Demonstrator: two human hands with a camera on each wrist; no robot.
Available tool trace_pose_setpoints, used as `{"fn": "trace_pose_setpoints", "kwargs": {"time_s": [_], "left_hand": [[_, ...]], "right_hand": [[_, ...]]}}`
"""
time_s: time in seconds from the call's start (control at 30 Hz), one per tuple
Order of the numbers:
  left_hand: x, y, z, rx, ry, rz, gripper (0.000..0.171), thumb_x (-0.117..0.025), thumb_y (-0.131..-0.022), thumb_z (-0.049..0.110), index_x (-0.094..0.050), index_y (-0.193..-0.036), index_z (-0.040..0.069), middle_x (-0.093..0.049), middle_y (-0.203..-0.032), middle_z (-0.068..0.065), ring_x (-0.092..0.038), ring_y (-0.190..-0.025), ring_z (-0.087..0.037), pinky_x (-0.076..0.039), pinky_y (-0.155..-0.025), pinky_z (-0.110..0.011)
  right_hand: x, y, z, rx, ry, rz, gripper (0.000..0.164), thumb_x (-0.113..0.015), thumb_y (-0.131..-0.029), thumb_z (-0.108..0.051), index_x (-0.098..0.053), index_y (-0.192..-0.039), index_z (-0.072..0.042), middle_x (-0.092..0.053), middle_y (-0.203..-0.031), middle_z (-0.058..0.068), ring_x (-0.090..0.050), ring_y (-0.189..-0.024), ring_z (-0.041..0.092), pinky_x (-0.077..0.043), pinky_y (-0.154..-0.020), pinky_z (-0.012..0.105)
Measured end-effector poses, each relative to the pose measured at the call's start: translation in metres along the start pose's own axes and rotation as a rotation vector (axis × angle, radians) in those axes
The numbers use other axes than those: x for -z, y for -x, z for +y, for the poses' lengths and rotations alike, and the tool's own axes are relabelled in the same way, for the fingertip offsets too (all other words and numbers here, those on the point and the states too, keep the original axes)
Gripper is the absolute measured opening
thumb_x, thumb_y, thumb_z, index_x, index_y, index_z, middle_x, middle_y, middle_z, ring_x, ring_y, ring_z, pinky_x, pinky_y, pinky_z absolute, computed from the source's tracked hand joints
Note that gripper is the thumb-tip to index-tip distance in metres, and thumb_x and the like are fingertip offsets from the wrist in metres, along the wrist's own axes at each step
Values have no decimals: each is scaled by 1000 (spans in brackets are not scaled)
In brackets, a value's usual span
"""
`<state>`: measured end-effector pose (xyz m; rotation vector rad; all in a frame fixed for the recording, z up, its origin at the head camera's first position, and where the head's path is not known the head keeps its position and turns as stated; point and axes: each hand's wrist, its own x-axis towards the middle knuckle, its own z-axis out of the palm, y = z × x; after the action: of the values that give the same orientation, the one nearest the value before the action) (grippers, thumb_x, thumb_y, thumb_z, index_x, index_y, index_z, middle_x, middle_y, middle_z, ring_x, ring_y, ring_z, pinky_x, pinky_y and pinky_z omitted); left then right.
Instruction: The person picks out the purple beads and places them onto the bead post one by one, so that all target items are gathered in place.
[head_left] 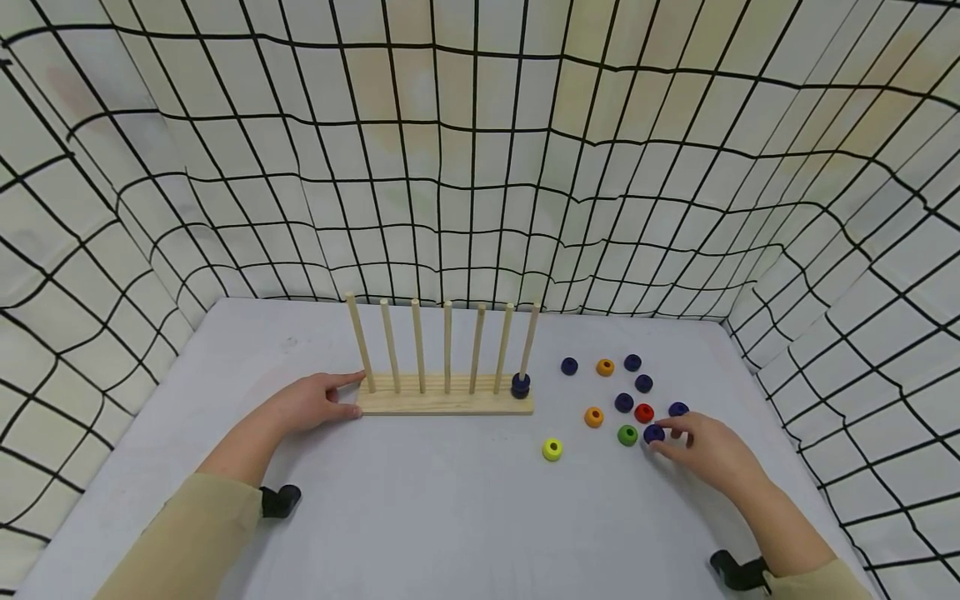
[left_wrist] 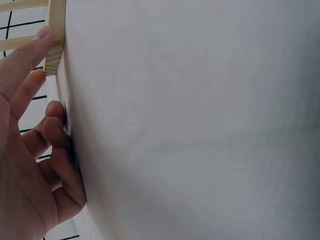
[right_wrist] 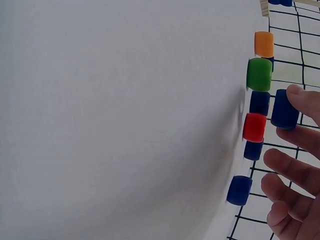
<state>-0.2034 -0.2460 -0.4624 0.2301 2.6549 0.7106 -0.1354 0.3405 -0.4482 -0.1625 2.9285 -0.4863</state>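
A wooden peg rack with several upright pegs stands toward the back of the table. My left hand holds its left end, thumb at the front edge and index finger behind; the other fingers curl beside the base in the left wrist view. Two dark blue beads are stacked low on the rightmost peg. My right hand pinches another dark blue bead between thumb and index finger, raised above the tabletop. Close by lie a green bead, a red bead and a dark blue bead.
More loose beads lie right of the rack: an orange bead, another orange bead, several dark blue ones and a yellow bead nearest the front. Black netting rises along the back and sides of the white table.
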Motion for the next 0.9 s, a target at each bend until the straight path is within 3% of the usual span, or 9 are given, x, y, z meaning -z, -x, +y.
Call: {"fn": "trace_pose_setpoints", "kwargs": {"time_s": [0.9], "left_hand": [[0,-1,0,0,-2,1,75,-75,-86,43,-46,-150,16,-45,-76,-5,-40,-68,-19,-32,-61,-33]], "right_hand": [[6,-19,-32,93,10,118,45,-76,-87,-40,-72,-121,-10,-64,-93,-1,-50,-79,17,-41,-61,31]]}}
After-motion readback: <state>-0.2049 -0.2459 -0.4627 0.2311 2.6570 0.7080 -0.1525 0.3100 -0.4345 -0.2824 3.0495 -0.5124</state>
